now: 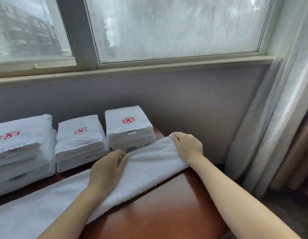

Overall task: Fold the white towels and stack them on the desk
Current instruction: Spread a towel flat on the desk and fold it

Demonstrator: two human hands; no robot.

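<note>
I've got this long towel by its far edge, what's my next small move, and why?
Probably lift the end the right hand pinches and carry it leftward, halving the towel: it lies as a long strip, longer than the folded stacks behind.

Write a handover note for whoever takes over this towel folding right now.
Left hand pinches the far edge of the towel near its middle. Right hand pinches its far right corner.
The towel lies as a long strip across the desk.
Done: folded towels sit at the back in a left stack, middle stack and right stack.
Left: fold this strip down to size and set it on a stack.
</note>
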